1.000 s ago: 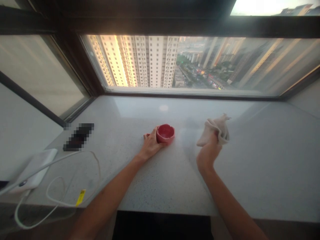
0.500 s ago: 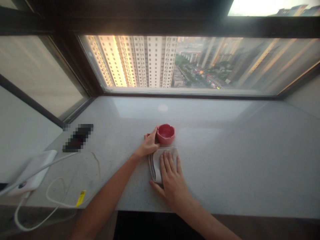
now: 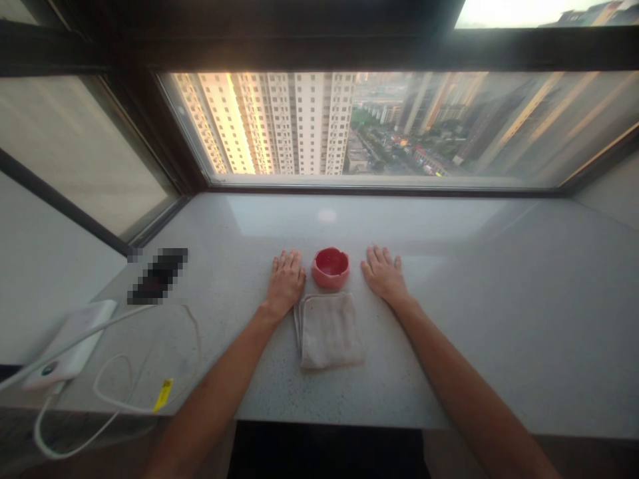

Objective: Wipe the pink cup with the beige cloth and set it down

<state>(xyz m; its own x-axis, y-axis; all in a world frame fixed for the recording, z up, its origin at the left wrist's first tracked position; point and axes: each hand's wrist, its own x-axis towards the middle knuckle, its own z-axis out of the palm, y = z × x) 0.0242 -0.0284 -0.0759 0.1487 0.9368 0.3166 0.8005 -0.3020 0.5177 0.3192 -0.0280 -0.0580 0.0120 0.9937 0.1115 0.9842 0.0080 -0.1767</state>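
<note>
A small red bowl point(image 3: 330, 267) with a wavy, petal-like rim stands upright on the pale windowsill counter point(image 3: 499, 319). Just in front of it lies a folded grey cloth point(image 3: 330, 332), its layered edge towards the left. My left hand point(image 3: 286, 279) rests palm down to the left of the bowl, close to it but apart, with its wrist near the cloth's left corner. Palm down on the counter to the bowl's right is my right hand point(image 3: 384, 271), fingers spread. Both hands are open and hold nothing.
On the left lie a white power strip point(image 3: 74, 342), looping white cables point(image 3: 112, 402) with a yellow tag point(image 3: 162, 396), and a dark blurred-out object point(image 3: 158, 275). A dark-framed window point(image 3: 349, 191) borders the counter's back. The front edge runs near my forearms.
My left hand has let go of the bowl and lies flat beside it. My right hand has lifted off the cloth and moved forward and right onto the counter. Bowl and cloth stay put.
</note>
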